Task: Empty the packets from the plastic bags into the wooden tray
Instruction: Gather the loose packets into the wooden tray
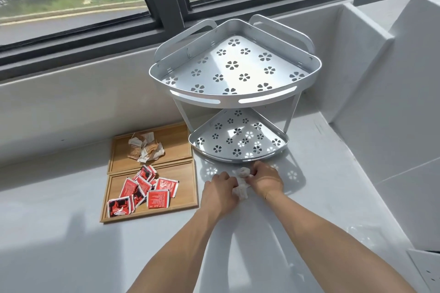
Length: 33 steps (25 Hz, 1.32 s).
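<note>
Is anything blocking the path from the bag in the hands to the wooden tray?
Nothing visible. Both the left hand and right hand grip the plastic bag; bare counter lies between it and the wooden tray.

Matt wooden tray (188,200), glossy red packets (158,198), perforated metal rack (234,71).

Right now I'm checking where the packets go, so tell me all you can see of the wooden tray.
The wooden tray is a flat, light, bamboo-looking rectangle with a low raised rim and a bar dividing it into two compartments. It lies on the grey counter, left of both hands and touching neither, its far right corner close by the rack's lower shelf. The far compartment holds crumpled brown-and-white packets; the near one holds red packets.
</note>
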Available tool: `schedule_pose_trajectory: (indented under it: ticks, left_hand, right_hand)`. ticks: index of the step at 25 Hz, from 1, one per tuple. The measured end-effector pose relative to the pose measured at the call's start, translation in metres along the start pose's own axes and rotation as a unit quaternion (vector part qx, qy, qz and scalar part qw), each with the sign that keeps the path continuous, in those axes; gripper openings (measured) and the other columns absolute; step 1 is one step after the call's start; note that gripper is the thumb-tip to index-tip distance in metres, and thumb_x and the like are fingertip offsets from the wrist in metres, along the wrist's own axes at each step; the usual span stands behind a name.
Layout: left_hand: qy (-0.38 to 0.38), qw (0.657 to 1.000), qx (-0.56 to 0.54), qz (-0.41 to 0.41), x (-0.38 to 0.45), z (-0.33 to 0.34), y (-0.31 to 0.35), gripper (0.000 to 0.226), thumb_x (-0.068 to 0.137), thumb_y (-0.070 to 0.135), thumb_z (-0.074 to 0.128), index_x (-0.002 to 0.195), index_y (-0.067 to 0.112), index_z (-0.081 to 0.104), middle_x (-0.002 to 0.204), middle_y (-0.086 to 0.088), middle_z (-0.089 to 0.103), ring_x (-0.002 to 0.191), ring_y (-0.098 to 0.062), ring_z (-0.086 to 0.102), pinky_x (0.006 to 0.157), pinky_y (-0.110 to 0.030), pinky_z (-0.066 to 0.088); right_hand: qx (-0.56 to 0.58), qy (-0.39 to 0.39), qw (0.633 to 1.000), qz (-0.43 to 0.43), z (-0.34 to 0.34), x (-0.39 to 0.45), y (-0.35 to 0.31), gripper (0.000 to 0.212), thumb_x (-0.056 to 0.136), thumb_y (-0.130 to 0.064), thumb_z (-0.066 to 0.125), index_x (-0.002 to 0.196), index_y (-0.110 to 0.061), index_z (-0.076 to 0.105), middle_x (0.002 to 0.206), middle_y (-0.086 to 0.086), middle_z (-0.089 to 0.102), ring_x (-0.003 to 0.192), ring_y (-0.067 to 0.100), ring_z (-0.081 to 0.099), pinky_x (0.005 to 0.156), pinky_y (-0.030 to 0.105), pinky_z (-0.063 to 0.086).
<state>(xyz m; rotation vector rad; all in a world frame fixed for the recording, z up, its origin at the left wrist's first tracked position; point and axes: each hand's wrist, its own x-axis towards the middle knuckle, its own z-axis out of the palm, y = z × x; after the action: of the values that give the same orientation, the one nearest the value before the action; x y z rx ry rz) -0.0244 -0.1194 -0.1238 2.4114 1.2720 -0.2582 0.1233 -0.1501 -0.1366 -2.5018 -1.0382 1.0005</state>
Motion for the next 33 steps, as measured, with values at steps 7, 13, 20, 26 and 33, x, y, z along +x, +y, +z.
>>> schedule_pose_trajectory:
  ticks: [7, 13, 20, 26, 33]
  left_hand:
    - [-0.053, 0.994, -0.092, -0.027, -0.012, -0.016, -0.019, 0.044, 0.080, 0.018, 0.050, 0.120, 0.034, 0.054, 0.118, 0.000, 0.067, 0.104, -0.028, 0.064, 0.073, -0.030, 0.047]
    - [-0.125, 0.992, 0.034, 0.007, -0.013, -0.028, -0.030, 0.061, 0.086, 0.033, 0.061, 0.142, 0.041, 0.036, 0.124, -0.006, 0.065, 0.110, -0.029, 0.063, 0.083, -0.036, 0.052]
    - [-0.101, 0.990, 0.097, 0.032, -0.010, -0.015, -0.025, 0.047, 0.089, 0.021, 0.054, 0.133, 0.033, 0.045, 0.121, -0.005, 0.065, 0.106, -0.030, 0.064, 0.083, -0.035, 0.048]
    - [-0.061, 0.988, 0.128, 0.058, -0.025, -0.006, -0.027, 0.036, 0.090, 0.021, 0.056, 0.125, 0.023, 0.055, 0.127, -0.006, 0.045, 0.113, -0.029, 0.054, 0.085, -0.041, 0.050]
    - [-0.064, 0.991, 0.096, 0.073, -0.060, -0.001, -0.032, 0.024, 0.086, 0.025, 0.055, 0.108, 0.016, 0.055, 0.115, -0.008, 0.061, 0.109, -0.031, 0.057, 0.081, -0.038, 0.047]
  right_hand:
    - [0.032, -0.085, 0.996, -0.002, -0.019, -0.012, 0.025, 0.039, 0.078, -0.009, 0.065, 0.115, -0.023, 0.063, 0.113, 0.007, 0.070, 0.103, 0.025, 0.066, 0.088, 0.030, 0.056]
    - [-0.047, -0.119, 0.991, -0.033, -0.022, -0.033, 0.041, 0.036, 0.074, -0.017, 0.066, 0.109, -0.023, 0.066, 0.093, -0.001, 0.064, 0.086, 0.021, 0.063, 0.075, 0.027, 0.053]
    - [-0.087, -0.111, 0.989, -0.045, -0.016, -0.052, 0.053, 0.013, 0.079, -0.029, 0.064, 0.090, -0.025, 0.058, 0.097, 0.002, 0.065, 0.090, 0.023, 0.059, 0.069, 0.029, 0.042]
    - [-0.096, -0.097, 0.990, -0.039, -0.015, -0.068, 0.054, 0.025, 0.083, -0.029, 0.062, 0.107, -0.021, 0.063, 0.111, 0.005, 0.065, 0.098, 0.024, 0.058, 0.074, 0.028, 0.040]
    - [-0.115, -0.083, 0.989, -0.041, -0.007, -0.096, 0.039, 0.023, 0.084, -0.027, 0.059, 0.105, -0.023, 0.065, 0.108, 0.005, 0.063, 0.104, 0.026, 0.059, 0.070, 0.027, 0.040]
